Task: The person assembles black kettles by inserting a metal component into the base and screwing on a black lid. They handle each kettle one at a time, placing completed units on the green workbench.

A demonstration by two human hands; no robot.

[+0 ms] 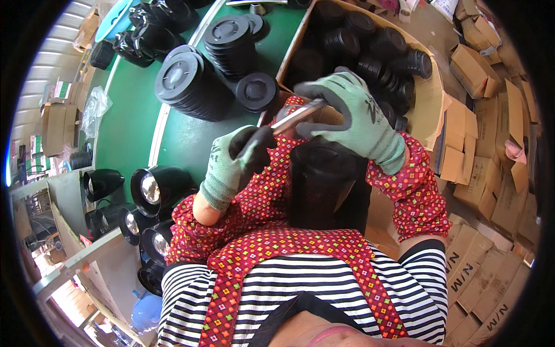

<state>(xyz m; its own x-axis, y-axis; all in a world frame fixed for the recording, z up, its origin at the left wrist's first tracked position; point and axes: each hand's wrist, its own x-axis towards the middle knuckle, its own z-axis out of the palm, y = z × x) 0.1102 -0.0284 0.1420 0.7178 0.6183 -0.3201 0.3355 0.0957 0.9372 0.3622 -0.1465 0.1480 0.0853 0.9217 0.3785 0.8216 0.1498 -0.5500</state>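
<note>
Both my hands wear green gloves with dark palms and fingers. My right hand (358, 113) is closed on a flat, shiny grey-brown strip (298, 117); a tan surface shows beside it, and I cannot make out the whole thing. The strip slants down to the left, where the curled fingers of my left hand (237, 159) meet its lower end. Below my right hand, between my forearms, stands a large dark cylindrical thing (321, 185). Stacks of black ribbed discs (188, 81) stand on the green table beyond my left hand, with a round black disc (256, 91) nearer.
A big open carton (430, 107) full of black ribbed parts lies at the far right. Black lamp housings (153, 188) with shiny insides sit at left on the green table (124, 127). Flattened and folded cardboard boxes (485, 179) pile up along the right.
</note>
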